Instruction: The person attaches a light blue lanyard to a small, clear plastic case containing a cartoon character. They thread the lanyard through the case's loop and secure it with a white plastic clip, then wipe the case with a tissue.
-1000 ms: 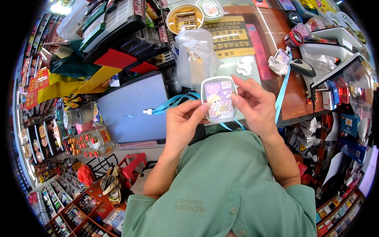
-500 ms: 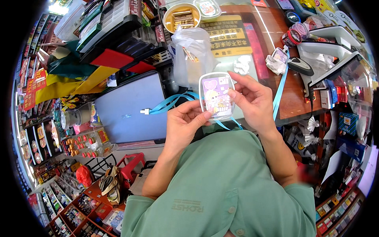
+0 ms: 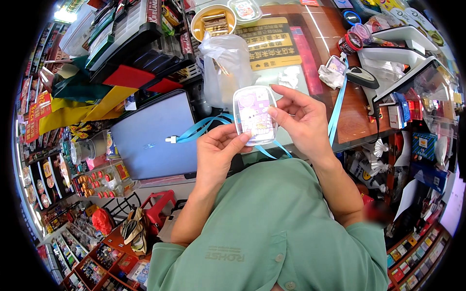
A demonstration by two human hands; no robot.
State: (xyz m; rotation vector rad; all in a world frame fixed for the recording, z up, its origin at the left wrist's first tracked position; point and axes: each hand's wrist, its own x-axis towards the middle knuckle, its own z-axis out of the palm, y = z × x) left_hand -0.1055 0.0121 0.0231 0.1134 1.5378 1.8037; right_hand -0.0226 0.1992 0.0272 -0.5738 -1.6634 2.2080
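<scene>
Both my hands hold a clear, rounded plastic card holder (image 3: 253,107) with a purple cartoon picture inside. My left hand (image 3: 214,154) pinches its lower left edge, thumb in front. My right hand (image 3: 307,120) grips the right edge between thumb and fingers, the index finger near the top corner. A light blue lanyard (image 3: 200,128) runs behind the holder and my left hand. Its white end piece (image 3: 171,139) lies over the closed blue-grey laptop (image 3: 153,140). Glare covers part of the holder's face. Some fingertips behind it are hidden.
Behind the holder stand a translucent plastic bag (image 3: 225,72) and a round tub (image 3: 213,23) of wrapped sticks. Crumpled tissue (image 3: 288,76) lies on the glass-topped counter. At right are another small holder (image 3: 336,64) with blue lanyard, and a handheld scanner (image 3: 363,78). Racks crowd the left.
The whole view has shifted slightly, so the counter, holder and hands sit further left in it. The holder shows more glare. My grip looks the same.
</scene>
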